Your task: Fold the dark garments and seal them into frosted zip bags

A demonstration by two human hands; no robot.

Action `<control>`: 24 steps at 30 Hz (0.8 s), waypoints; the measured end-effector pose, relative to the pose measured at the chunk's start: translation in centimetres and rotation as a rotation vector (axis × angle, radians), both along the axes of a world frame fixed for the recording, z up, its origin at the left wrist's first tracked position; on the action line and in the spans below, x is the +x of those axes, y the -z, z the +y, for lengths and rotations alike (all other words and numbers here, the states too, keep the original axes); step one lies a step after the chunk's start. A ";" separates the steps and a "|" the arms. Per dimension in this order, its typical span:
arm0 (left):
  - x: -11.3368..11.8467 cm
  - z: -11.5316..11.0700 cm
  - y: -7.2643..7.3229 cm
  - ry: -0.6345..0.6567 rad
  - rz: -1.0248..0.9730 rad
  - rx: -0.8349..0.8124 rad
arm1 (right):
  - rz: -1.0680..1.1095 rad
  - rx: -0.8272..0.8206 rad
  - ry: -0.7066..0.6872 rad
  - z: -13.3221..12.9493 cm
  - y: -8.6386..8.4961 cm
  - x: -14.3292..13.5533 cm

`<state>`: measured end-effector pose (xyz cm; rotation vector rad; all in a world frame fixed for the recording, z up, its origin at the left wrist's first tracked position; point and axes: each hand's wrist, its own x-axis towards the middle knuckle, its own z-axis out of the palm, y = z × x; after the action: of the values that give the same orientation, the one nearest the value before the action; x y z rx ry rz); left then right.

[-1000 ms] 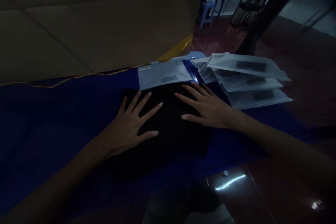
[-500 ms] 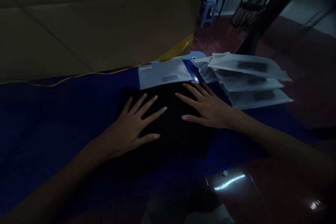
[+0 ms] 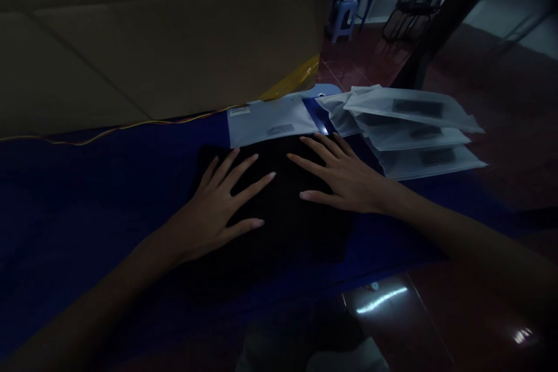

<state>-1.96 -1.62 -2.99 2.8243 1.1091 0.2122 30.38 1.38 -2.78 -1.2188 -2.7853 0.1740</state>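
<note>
— Two hands lie flat on a dark folded cloth [image 3: 279,209]. Where is the cloth?

— Right under both palms, on the blue table cover [image 3: 87,197]. The left hand [image 3: 218,203] rests on the cloth's left part. The right hand [image 3: 344,177] rests on its right part, a bit farther from the person.

— Are the hands gripping it?

— No. Both hands are spread wide, fingers apart, pressing down. Nothing is pinched.

— Which way does the cloth run?

— It is hard to tell in the dim light. It seems to stretch from the fingertips back toward the person's body. Its far edge touches a white plastic bag [image 3: 272,121] just past the fingertips.

— Which hand is closer to that bag?

— The right one. Its fingertips nearly reach the bag's edge. The left fingertips stop a little short.

— What else is near?

— A stack of clear bags [image 3: 418,128] sits just to the right of the right hand. A big cardboard box [image 3: 165,40] stands beyond both hands. A thin yellow cord [image 3: 131,125] runs along its bottom edge.
</note>
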 end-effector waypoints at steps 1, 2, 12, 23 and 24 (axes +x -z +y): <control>0.1 0.0 -0.2 0.023 -0.021 0.001 | 0.018 0.023 0.000 -0.1 -0.1 -0.1; 0.2 0.0 -0.4 0.051 -0.042 0.000 | 0.037 0.044 0.003 -0.1 -0.2 -0.1; 0.5 -0.5 -1.9 0.251 -0.148 0.059 | 0.383 -0.034 -0.401 0.0 -1.3 -0.2; 0.8 -2.6 -2.7 0.344 -0.123 -0.310 | 0.172 -0.438 -0.543 -0.5 -3.3 0.4; 0.8 -2.6 -2.7 0.333 -0.116 -0.312 | 0.147 -0.424 -0.527 -0.6 -3.4 0.5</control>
<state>-1.16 -4.23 -0.32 2.6216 0.5768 0.1555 30.83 0.81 0.59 -0.4545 -2.9515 0.8872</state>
